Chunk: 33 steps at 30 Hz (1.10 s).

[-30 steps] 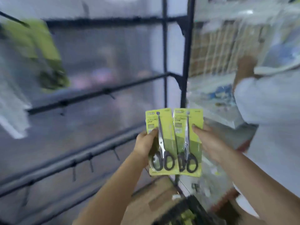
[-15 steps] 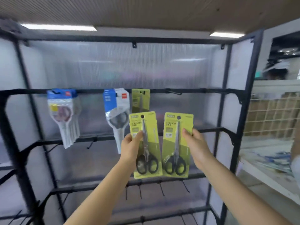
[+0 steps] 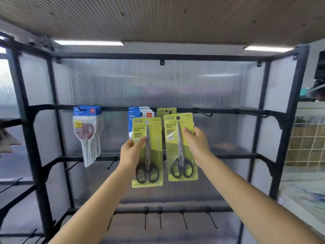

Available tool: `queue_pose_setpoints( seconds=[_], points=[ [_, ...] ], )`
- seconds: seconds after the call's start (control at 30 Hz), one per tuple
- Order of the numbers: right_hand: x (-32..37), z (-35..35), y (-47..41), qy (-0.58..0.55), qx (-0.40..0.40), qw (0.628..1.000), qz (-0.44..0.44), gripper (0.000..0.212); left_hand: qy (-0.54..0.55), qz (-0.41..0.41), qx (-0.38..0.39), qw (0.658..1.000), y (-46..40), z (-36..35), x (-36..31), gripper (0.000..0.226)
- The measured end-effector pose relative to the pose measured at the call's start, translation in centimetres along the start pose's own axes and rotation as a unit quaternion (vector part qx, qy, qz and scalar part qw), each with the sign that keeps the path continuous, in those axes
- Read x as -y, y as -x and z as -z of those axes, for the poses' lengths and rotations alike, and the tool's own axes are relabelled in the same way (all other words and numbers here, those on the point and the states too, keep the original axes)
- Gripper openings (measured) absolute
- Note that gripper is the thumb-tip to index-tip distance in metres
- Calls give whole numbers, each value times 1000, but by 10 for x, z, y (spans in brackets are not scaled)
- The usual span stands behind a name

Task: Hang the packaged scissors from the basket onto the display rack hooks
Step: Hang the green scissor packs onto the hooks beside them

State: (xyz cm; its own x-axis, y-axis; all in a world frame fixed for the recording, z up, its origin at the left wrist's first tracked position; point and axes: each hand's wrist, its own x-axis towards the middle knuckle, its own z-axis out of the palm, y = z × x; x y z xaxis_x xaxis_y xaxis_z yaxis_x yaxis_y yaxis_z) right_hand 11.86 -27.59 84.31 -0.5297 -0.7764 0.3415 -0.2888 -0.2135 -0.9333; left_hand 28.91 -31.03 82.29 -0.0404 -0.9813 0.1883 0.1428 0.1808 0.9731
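The left hand (image 3: pixel 131 154) grips 1 green scissors pack (image 3: pixel 147 152) by its left edge, thumb curled across the front and fingers hidden behind the card. The right hand (image 3: pixel 197 147) grips a 2nd green scissors pack (image 3: pixel 180 148) by its right edge in the same way, thumb laid over the front near the blades. Both packs stand upright, side by side and just apart, held up in front of the black display rack (image 3: pixel 288 131); the right pack sits slightly higher. Each shows black-handled scissors, blades pointing up, with a round hang hole near the card's top.

Behind them, on the rack's upper bar (image 3: pixel 219 110), another green pack (image 3: pixel 166 110) already hangs, mostly hidden by the held ones. To its left hang blue-topped packs (image 3: pixel 139 114), and further left a bunch of blue-and-white packs (image 3: pixel 87 132) (their contents look blurred). An empty hook (image 3: pixel 204 112) juts from the bar just right of the held packs. 4 bare hooks (image 3: pixel 182 219) hang from a lower bar.
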Motion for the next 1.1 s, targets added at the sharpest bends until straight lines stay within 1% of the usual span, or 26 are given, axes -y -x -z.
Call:
queue_pose_setpoints(
  seconds=[0.2, 0.33, 0.6, 0.7, 0.8, 0.93, 1.1],
  points=[
    [17, -14, -18, 18, 9, 999, 28, 36, 9, -20, 6, 1000, -12, 3, -5, 10],
    [17, -19, -22, 8, 3, 1000, 10, 30, 8, -24, 12, 1000, -18, 7, -4, 11],
    [3, -26, -35, 10, -4, 1000, -9, 28, 11, -20, 14, 1000, -27, 8, 6, 9],
    [-3, -32, -44, 12, -9, 1000, -3, 21, 15, -16, 29, 999, -29, 3, 12, 7],
    [-11, -37, -55, 29, -19, 999, 14, 28, 13, 1, 42, 999, -30, -5, 19, 7],
    [-20, -44, -69, 51, -27, 998, 30, 23, 9, 11, 48, 999, -36, -12, 28, 15],
    [-29, -51, -94, 100, -32, 993, 52, 27, 5, 7, 58, 998, -50, -16, 34, 9]
  ],
)
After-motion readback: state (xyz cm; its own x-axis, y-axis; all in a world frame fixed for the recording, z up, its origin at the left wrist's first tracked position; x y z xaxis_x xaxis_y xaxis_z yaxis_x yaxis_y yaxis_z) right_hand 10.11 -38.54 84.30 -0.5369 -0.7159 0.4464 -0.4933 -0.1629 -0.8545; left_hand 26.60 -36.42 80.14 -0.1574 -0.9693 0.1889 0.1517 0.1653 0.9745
